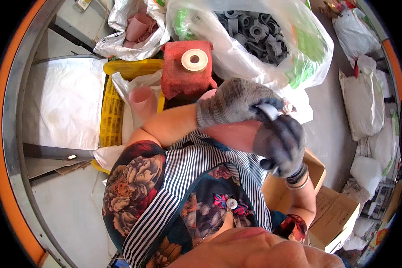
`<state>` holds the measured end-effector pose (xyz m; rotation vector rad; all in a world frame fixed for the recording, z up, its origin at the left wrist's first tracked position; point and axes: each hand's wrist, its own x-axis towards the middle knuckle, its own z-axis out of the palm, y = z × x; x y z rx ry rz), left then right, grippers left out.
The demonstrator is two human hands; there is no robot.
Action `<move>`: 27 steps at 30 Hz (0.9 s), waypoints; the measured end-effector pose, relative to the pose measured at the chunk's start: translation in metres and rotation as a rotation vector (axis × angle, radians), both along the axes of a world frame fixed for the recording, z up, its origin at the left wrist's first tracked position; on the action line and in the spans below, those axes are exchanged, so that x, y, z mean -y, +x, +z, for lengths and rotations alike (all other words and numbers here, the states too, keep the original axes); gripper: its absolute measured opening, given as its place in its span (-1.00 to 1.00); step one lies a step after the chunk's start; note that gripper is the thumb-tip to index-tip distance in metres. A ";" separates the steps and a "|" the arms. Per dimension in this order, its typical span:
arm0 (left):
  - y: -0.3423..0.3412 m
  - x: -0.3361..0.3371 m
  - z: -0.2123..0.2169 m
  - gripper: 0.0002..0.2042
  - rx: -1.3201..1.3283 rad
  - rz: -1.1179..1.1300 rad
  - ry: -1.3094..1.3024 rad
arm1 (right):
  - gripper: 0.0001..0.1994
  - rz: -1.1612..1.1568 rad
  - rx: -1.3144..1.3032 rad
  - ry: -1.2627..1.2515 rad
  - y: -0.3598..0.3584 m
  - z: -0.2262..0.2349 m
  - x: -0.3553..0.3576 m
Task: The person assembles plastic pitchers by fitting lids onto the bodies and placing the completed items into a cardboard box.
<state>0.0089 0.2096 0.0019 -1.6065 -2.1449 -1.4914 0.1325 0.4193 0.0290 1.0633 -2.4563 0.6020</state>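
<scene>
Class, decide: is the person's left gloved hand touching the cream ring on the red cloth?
Apart. The head view shows red cloth between the cream ring and the left gloved hand.

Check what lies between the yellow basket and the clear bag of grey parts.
A red cloth with a cream ring on it, in the head view.

Grey gloves (283, 143), pale bracelet (302, 183), dark flowered sleeves (136, 178), striped apron (185, 172)

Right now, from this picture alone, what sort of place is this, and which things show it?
Probably a small workshop or factory work area: a large clear plastic bag holds many similar grey parts, with a yellow crate and cardboard boxes nearby.
</scene>
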 end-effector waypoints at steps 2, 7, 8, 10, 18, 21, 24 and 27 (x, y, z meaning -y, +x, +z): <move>0.034 -0.022 -0.002 -0.65 -0.308 0.306 0.096 | -0.51 -0.327 0.029 -0.454 0.001 -0.037 -0.010; 0.073 -0.067 -0.004 -0.46 -0.560 0.340 0.108 | -0.48 -0.493 0.127 -0.676 0.029 -0.019 -0.035; 0.061 -0.075 -0.008 -0.42 -0.334 0.151 0.171 | -0.57 -0.623 0.225 -0.582 0.034 -0.003 -0.044; 0.039 -0.078 -0.004 -0.35 -0.057 -0.065 0.172 | -0.72 -0.832 0.266 -0.447 0.048 0.027 -0.069; -0.032 -0.014 -0.038 -0.59 0.333 0.217 -0.021 | -0.56 -1.915 0.414 0.033 0.231 0.009 -0.207; -0.042 0.014 -0.061 -0.67 0.391 0.243 -0.035 | -0.42 -2.129 0.644 0.188 0.249 -0.091 -0.250; -0.056 0.049 -0.088 -0.72 0.264 0.484 -0.181 | -0.38 -2.155 0.805 0.065 0.266 -0.216 -0.278; -0.072 0.116 -0.071 -0.73 0.313 0.637 -0.178 | -0.33 -2.146 1.002 0.005 0.221 -0.275 -0.286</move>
